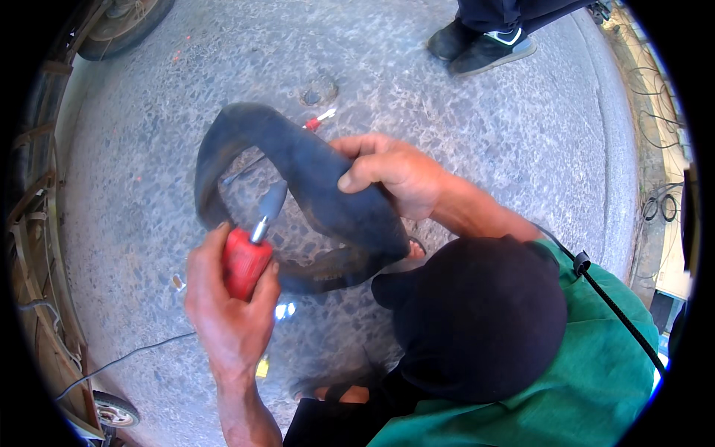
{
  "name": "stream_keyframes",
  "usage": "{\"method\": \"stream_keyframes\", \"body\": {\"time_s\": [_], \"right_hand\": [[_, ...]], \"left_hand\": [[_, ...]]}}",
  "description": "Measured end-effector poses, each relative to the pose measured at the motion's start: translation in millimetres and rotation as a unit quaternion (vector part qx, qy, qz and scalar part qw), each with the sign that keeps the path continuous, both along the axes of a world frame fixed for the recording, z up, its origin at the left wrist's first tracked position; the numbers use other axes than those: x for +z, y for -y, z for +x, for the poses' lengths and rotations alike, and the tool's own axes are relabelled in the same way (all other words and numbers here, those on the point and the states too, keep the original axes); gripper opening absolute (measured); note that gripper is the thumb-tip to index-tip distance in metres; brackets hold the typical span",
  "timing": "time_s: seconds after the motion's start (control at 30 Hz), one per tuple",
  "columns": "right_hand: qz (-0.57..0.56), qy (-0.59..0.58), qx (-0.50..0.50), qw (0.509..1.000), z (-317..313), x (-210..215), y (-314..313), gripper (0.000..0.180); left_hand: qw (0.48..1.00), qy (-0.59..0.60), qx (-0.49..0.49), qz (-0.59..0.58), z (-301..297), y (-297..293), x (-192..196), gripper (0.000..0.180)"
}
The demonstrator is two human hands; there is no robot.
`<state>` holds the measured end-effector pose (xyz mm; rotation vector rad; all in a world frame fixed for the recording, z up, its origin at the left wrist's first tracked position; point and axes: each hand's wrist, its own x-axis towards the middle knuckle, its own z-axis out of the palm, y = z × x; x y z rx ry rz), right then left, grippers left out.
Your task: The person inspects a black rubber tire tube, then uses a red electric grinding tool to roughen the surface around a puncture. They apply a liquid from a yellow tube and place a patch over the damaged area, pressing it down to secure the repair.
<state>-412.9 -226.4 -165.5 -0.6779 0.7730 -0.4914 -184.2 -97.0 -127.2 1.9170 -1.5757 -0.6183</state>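
A black rubber inner tube (305, 167) is raised off the ground, bent into a loop. My right hand (395, 171) is closed on its upper right part, thumb on top and fingers behind. My left hand (227, 290) wraps round a red-bodied rotary tool (246, 264). A silver shank and a grey cone-shaped grinding stone (273, 200) project from the tool. The stone appears in front of the tube's opening; contact cannot be made out. Beneath the tube lies a thin rod with a red and white handle (320, 119).
A dark, rounded, cap-like shape (477, 320) beside a green garment (603, 328) fills the lower right. Another person's shoes (484, 51) stand at the far right. A wheel (126, 26), wooden framework (33, 246) and cable (126, 361) lie leftward. Rough stone paving (521, 127) stretches around.
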Motion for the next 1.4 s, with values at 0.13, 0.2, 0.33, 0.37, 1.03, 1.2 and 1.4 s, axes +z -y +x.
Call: {"method": "stream_keyframes", "body": {"time_s": [0.13,0.2,0.33,0.37,1.03,1.2,1.4], "right_hand": [[-0.052,-0.031,0.004,0.998,-1.3,1.7,-1.7,0.043],[-0.097,-0.037,0.038,0.994,-0.2,1.6,-3.2,0.044],[-0.105,-0.053,0.058,0.991,-4.0,10.8,-4.4,0.044],[-0.083,-0.043,0.055,0.994,-5.0,8.7,-3.7,0.044],[0.021,-0.016,0.017,1.0,-0.3,8.2,-9.7,0.039],[0.032,0.003,0.011,0.999,1.7,7.8,-11.4,0.04],[0.004,0.008,0.033,0.999,-2.3,5.3,-9.5,0.044]], "left_hand": [[1.0,-0.002,0.001,0.009,-3.1,-1.4,-0.9,0.058],[1.0,-0.004,0.004,0.012,-3.0,-3.0,-2.4,0.058],[0.999,-0.002,-0.019,-0.048,-4.2,-0.3,-13.6,0.056],[0.999,-0.002,-0.021,-0.047,-4.0,0.0,-14.2,0.056],[0.994,0.038,-0.061,-0.077,-4.2,5.4,-9.2,0.055],[0.996,0.033,-0.049,-0.067,-4.6,4.6,-10.1,0.056],[0.997,0.024,-0.027,-0.072,-3.1,3.7,-11.9,0.056]]}}
